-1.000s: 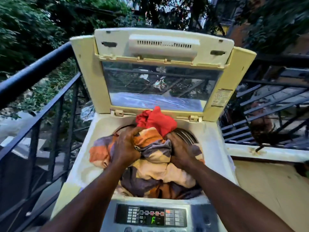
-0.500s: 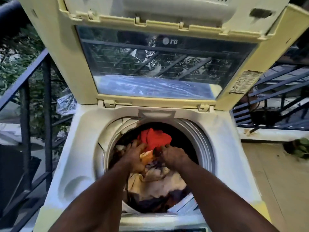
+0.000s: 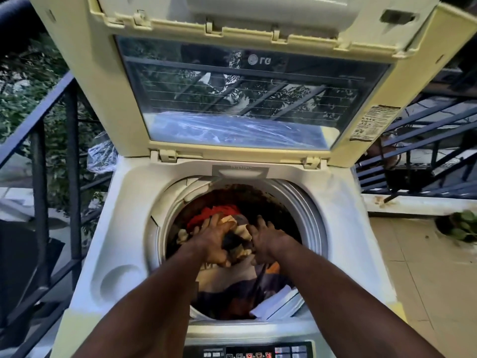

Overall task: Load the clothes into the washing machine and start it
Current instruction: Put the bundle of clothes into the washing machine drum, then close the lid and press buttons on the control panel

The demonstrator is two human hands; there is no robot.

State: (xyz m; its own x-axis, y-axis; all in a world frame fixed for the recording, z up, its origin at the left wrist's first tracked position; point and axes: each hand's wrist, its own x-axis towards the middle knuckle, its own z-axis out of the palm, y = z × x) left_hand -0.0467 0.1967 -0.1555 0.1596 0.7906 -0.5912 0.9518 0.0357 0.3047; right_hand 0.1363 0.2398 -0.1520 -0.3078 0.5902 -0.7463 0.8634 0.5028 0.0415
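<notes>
A cream top-load washing machine (image 3: pixel 124 223) stands with its glass lid (image 3: pixel 232 99) raised upright. Inside the round drum (image 3: pixel 307 215) lies a heap of clothes: a patterned orange, cream and purple cloth (image 3: pixel 232 282) and a red garment (image 3: pixel 219 211) at the back. My left hand (image 3: pixel 211 241) and my right hand (image 3: pixel 265 241) are both deep in the drum, fingers spread, pressing down on the patterned cloth. The control panel (image 3: pixel 247 352) shows at the bottom edge.
A dark metal railing (image 3: pixel 38 156) runs along the left, with foliage beyond it. More railing (image 3: pixel 418 156) stands at the right behind a white ledge. The tiled floor (image 3: pixel 413 267) lies to the right, with a potted plant (image 3: pixel 462 226) on it.
The clothes, piled above the drum's rim a second ago, have gone down inside. Both hands have pushed deeper with them, and the view has moved closer over the opening.
</notes>
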